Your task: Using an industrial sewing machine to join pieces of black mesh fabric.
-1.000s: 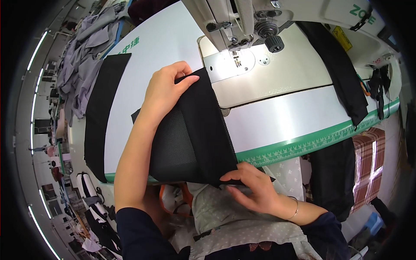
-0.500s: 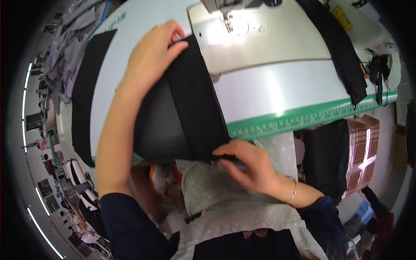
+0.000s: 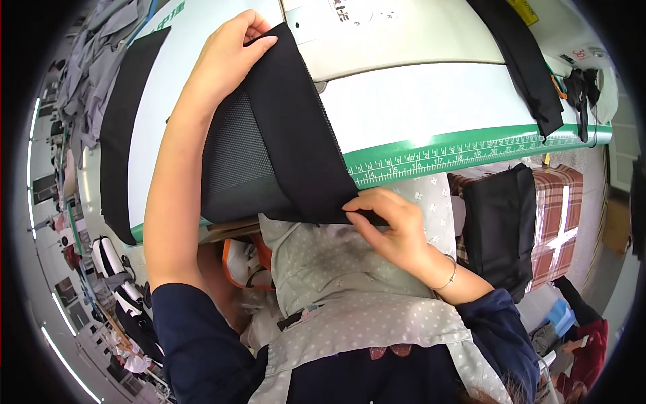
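Observation:
A black fabric panel [image 3: 286, 128] with a band along its right side and a mesh section [image 3: 237, 151] lies on the sewing table, its near edge hanging over the front. My left hand [image 3: 232, 50] pinches the band's far end between thumb and fingers. At the near corner, my right hand [image 3: 387, 219] grips the same panel between thumb and forefinger. The band is stretched fairly flat between both hands. Just beyond the panel is the sewing machine's pale bed plate [image 3: 404, 37].
A green ruler strip [image 3: 431, 155] runs along the table's front edge. Black fabric strips lie at the left [image 3: 128, 135] and right [image 3: 528, 74]. Folded black cloth [image 3: 498, 229] rests on a plaid-covered surface [image 3: 558, 222] at right. Grey cloth [image 3: 101, 67] is heaped far left.
The view has shifted, so the machine's needle area has gone out of the top. Both hands keep hold of the panel, and the right fingers have closed tighter on its corner.

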A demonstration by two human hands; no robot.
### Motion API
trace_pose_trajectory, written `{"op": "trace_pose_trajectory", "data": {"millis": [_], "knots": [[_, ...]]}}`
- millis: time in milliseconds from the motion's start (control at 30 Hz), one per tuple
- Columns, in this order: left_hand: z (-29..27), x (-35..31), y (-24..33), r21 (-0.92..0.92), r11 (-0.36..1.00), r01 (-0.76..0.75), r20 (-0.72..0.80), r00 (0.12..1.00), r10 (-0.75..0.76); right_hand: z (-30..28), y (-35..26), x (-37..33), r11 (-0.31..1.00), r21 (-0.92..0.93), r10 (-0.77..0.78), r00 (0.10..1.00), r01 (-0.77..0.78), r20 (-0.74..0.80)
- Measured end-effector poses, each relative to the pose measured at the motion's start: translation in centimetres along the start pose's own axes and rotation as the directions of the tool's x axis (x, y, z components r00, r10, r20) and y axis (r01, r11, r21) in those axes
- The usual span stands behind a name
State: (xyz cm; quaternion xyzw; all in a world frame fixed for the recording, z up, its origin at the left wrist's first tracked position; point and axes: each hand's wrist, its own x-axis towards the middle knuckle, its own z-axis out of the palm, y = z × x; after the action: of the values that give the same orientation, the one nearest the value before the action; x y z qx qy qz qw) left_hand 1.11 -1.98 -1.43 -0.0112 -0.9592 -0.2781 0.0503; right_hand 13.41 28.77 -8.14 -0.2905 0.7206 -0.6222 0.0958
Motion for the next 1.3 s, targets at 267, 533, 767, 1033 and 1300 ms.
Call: {"op": "trace_pose_trajectory", "data": {"millis": [267, 533, 767, 1033, 1300], "knots": [[0.5, -0.6, 0.5, -0.050, 0.998, 0.046, -0.058, 0.997, -0.049, 1.2, 2.4, -1.5, 0.901, 0.293, 0.376, 0.913, -0.320, -0.158], [0.4, -0.9, -0.6, -0.126, 0.987, 0.100, -0.145, 0.982, -0.118, 0.8, 0.2, 0.0, 0.884, 0.194, 0.410, 0.905, -0.425, 0.115], [-3.7, -4.0, -0.9, -0.344, 0.934, 0.093, -0.215, 0.961, -0.175, -0.9, -3.3, 1.4, 0.919, 0.180, 0.319, 0.930, -0.350, 0.182], [-18.1, -13.3, -4.9, -0.409, 0.888, 0.209, -0.494, 0.768, -0.408, 0.6, -8.5, 15.6, 0.977, 0.025, -0.177, 0.738, 0.212, 0.651], [-33.5, -23.3, -2.8, -0.240, 0.968, 0.074, -0.920, 0.301, -0.251, 11.7, -15.7, 37.5, 0.740, -0.274, -0.642, 0.767, 0.615, -0.011]]}}
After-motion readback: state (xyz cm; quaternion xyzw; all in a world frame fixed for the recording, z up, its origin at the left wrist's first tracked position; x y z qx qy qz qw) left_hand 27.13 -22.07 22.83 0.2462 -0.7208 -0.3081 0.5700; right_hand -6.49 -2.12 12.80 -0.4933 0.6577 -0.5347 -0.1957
